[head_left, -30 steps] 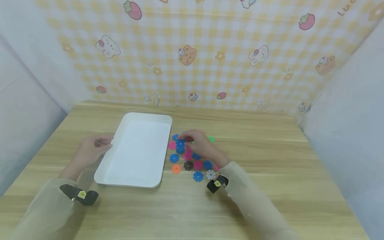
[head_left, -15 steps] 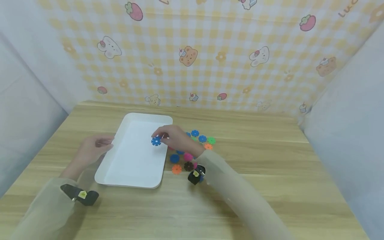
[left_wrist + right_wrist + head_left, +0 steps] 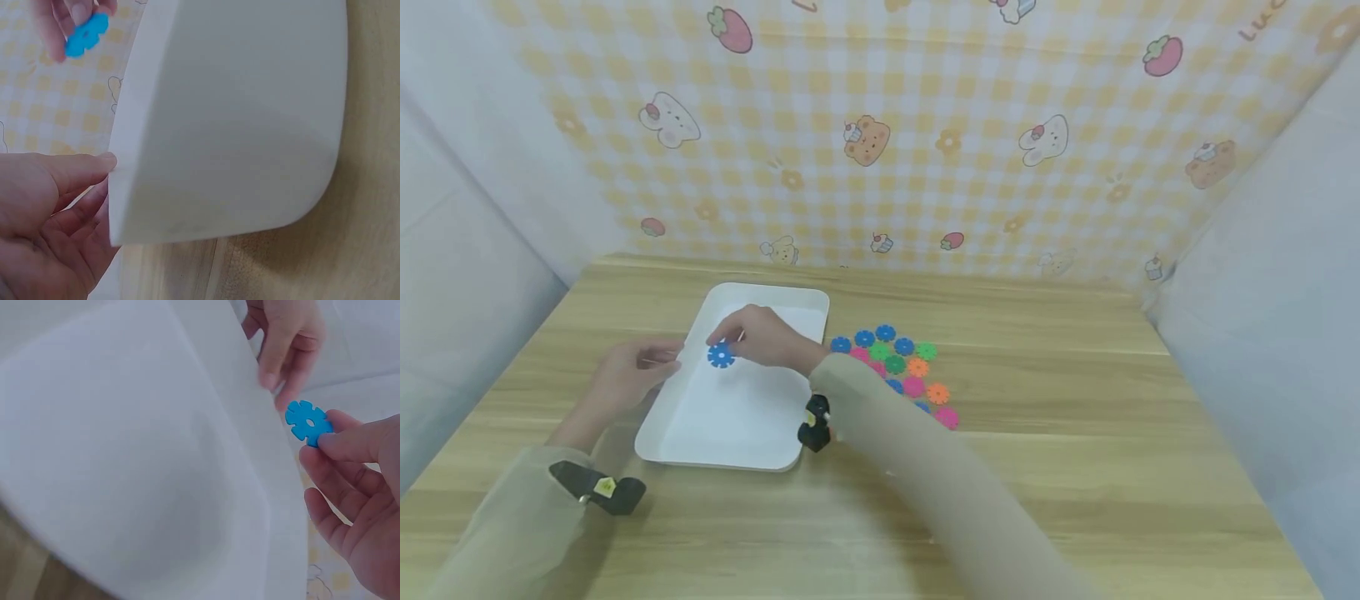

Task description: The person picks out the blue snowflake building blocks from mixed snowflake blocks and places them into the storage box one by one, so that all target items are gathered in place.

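Note:
My right hand pinches a blue notched plastic disc between thumb and fingers, over the left part of a white rectangular tray. The disc has a small hole in its middle, seen in the right wrist view, where it stands out past the thumb tip. At the tray's left side, my left hand holds the rim, its thumb at the edge and the other fingers curled outside the wall. The left wrist view shows this thumb right on the tray's edge. No disc shows on the visible tray floor.
Several notched discs in blue, pink, green and orange lie on the wooden table right of the tray; my right forearm hides some. A yellow checked cloth hangs behind, with white cloth at both sides.
My right hand has picked up the blue disc from the loose discs and carried it left across the tray, close to the left rim. The left hand and tray stay in place.

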The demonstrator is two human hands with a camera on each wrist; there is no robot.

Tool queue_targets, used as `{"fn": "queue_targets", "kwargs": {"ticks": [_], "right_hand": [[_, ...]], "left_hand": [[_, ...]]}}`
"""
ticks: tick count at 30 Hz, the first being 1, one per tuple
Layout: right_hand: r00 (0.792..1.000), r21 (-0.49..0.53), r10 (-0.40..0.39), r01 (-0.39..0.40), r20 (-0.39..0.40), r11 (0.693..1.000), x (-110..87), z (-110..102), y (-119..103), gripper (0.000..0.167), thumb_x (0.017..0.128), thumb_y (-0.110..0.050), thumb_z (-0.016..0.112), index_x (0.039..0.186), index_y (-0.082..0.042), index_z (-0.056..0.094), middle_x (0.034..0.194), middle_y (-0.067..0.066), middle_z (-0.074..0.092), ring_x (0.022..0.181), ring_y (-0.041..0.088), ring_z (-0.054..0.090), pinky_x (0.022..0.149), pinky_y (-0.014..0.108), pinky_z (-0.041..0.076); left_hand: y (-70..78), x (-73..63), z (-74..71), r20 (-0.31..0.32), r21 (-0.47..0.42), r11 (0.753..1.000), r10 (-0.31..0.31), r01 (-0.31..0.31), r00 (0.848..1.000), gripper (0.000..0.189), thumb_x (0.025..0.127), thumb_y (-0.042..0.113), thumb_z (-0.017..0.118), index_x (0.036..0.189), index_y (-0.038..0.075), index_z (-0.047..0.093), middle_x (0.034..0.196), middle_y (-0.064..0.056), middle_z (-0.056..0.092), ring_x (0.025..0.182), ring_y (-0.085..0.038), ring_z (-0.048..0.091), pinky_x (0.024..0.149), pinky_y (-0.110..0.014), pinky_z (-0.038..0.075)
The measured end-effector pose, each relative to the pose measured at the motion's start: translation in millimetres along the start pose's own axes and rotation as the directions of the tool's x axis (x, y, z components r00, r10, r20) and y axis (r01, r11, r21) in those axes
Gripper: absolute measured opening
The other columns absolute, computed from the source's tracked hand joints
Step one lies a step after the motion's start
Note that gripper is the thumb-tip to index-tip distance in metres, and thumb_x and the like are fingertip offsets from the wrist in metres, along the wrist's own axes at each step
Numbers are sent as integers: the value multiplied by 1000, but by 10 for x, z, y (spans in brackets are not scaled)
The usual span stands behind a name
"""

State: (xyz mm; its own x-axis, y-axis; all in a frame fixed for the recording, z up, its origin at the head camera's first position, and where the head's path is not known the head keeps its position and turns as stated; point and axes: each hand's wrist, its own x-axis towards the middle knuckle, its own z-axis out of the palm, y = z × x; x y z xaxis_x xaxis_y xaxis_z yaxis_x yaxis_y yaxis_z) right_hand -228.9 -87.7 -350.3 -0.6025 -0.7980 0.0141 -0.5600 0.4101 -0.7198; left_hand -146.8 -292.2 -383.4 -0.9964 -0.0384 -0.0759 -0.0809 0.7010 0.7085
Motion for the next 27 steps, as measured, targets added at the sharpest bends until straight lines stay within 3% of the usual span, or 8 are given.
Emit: {"fn": "queue_targets", "kwargs": {"ticks": [3, 9, 15, 27], "right_hand": [[999, 15, 29, -30, 26, 999, 92, 113, -40, 25, 87, 2, 57, 108, -9, 68, 99, -2, 67, 87, 7, 59, 68, 8, 42], [987, 11, 139, -141, 80, 990, 193, 299, -136, 28, 85, 2, 61, 108, -12, 69, 101, -5, 66, 81, 1, 56, 65, 8, 42], [969, 4, 202, -205, 140, 979, 248, 434, -161, 29, 83, 3, 61, 108, -11, 68, 100, -5, 66, 72, 1, 56, 60, 10, 44], [961, -67, 217, -208, 174, 976, 270, 605, -90, 25, 85, -2, 61, 106, -12, 70, 103, -6, 67, 99, -1, 56, 76, 7, 38]], "left_hand": [[-15, 8, 8, -2, 20, 1000, 2, -2, 1000, 39, 92, 15, 56, 125, -5, 49, 112, -29, 55, 100, -43, 54, 66, -35, 55], [-27, 15, 1, -14, 3, 998, 62, -62, 998, 37, 91, 11, 56, 123, -7, 50, 108, -30, 56, 97, -44, 56, 62, -33, 55], [-34, 8, -15, -8, -3, 998, 56, -56, 998, 37, 91, 11, 56, 123, -7, 50, 108, -30, 56, 97, -44, 56, 62, -34, 55], [-21, -1, -5, -15, -25, 998, 55, -56, 998, 39, 90, 13, 58, 122, -8, 51, 107, -30, 56, 96, -44, 56, 60, -32, 55]]}}
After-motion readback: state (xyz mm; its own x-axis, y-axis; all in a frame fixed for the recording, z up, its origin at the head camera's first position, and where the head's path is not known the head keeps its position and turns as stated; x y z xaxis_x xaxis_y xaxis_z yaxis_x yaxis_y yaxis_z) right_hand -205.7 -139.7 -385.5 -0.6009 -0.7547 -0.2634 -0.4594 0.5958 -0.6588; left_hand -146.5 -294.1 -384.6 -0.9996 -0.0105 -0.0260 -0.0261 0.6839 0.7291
